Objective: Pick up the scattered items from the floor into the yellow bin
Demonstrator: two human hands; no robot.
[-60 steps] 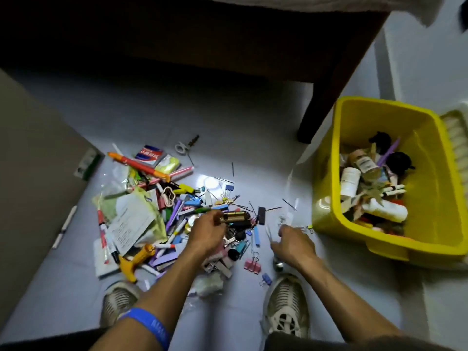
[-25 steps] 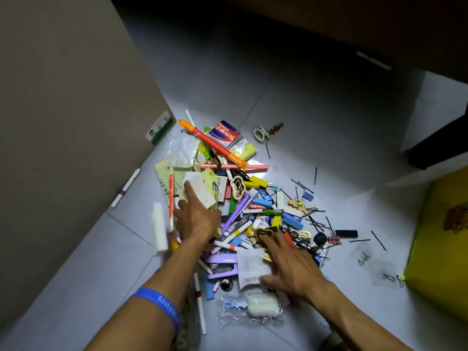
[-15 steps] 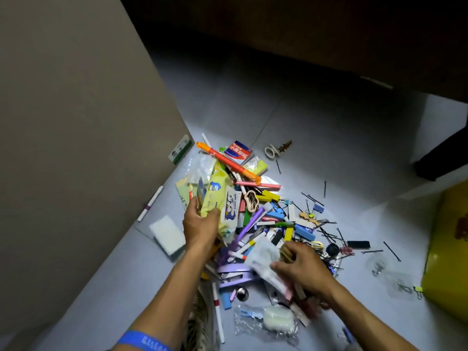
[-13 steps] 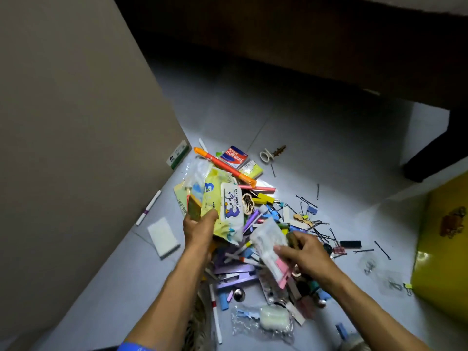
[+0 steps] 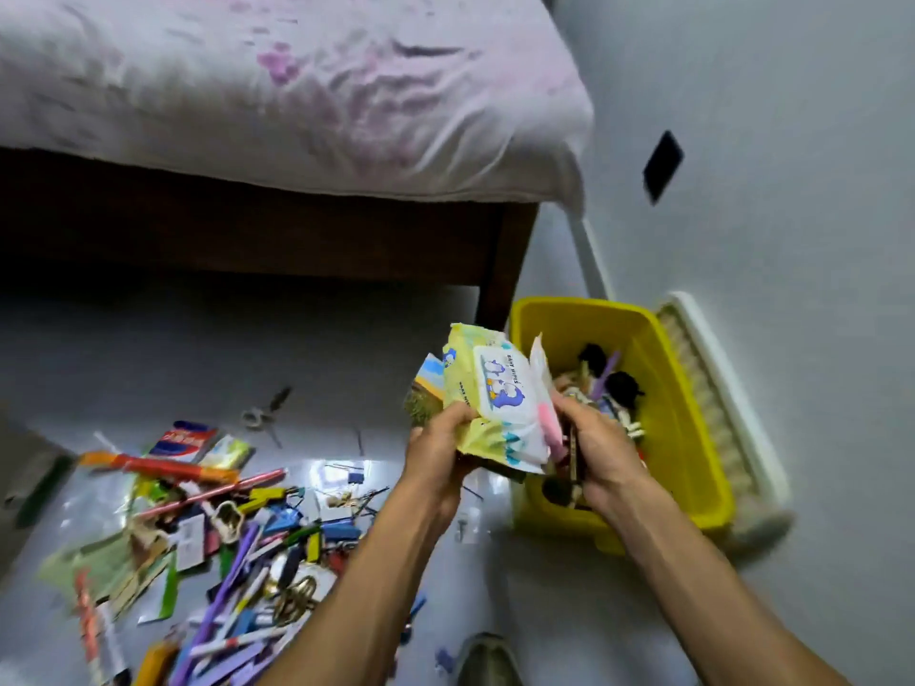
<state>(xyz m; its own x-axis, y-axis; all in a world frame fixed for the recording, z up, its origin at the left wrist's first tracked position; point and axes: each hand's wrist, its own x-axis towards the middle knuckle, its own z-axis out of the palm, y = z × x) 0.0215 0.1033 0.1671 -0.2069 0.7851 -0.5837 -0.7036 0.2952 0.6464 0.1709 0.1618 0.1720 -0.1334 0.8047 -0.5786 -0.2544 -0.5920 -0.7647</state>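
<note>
both hands carry a bundle at the bin's edge

a bed (image 5: pixel 277 91) with a pale sheet fills the top of the view. the yellow bin (image 5: pixel 688 438) stands on the floor beside the bed leg, already holding small things. the scattered items (image 5: pixel 223 527) lie heaped on the floor at lower left. the left hand (image 5: pixel 438 450) grips a yellow wipes pack (image 5: pixel 487 403) at the bin's near rim, fingers curled round its lower edge. the right hand (image 5: pixel 599 448) grasps small pieces, one pink, over the bin.
</note>
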